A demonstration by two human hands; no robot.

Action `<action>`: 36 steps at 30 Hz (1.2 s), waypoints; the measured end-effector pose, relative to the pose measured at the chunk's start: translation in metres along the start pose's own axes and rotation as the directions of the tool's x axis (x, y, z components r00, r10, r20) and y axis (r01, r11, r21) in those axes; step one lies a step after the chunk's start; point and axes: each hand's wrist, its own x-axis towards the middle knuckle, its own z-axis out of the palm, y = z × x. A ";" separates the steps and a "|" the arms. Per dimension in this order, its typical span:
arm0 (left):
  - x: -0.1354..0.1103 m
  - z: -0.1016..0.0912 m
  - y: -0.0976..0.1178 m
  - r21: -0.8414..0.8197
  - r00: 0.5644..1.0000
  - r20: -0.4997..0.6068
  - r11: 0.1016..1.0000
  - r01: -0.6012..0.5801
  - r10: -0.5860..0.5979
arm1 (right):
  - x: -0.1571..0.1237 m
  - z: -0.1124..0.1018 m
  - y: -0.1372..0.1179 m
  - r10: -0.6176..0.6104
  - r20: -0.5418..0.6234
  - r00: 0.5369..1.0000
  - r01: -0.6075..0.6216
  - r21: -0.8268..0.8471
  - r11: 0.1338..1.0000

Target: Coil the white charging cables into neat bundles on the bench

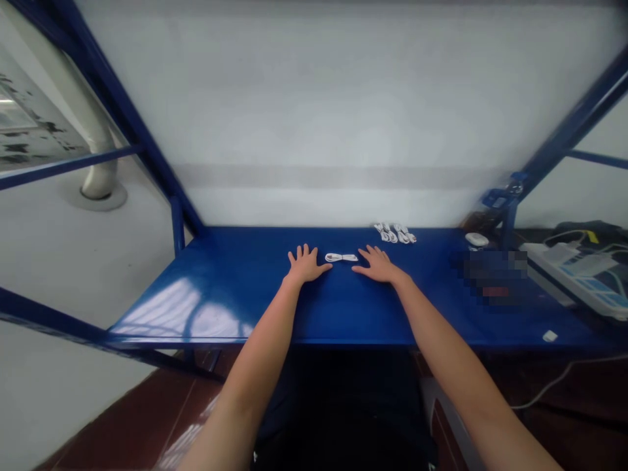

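Observation:
A white cable (341, 258), coiled and bound with a dark tie at its middle, lies on the blue table (255, 294). To its left, my left hand (305, 265) rests on the tabletop with fingers spread, the thumb close to the coil's left end. On the other side my right hand (379, 265) is likewise spread out flat, its thumb and index finger near the coil's right end. Neither hand holds anything. Behind my right hand, at the back edge, lie several more bundled white cables (395, 233).
A power strip (596, 281) with plugs and cords sits at the right. Nearby are a small white object (477, 240), a pixelated dark area and a small white piece (550, 336) by the front edge. Blue frame posts (147, 157) rise at both sides before a pale wall.

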 end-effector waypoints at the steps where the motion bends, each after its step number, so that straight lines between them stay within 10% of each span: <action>1: 0.000 0.000 0.000 0.001 1.000 0.000 1.000 0.000 0.000 | 0.000 0.000 0.000 -0.002 0.001 1.000 0.002 0.000 1.000; 36: -0.003 0.001 0.002 0.001 1.000 -0.023 1.000 -0.012 0.012 | -0.001 0.000 -0.007 0.004 -0.005 1.000 -0.004 0.002 1.000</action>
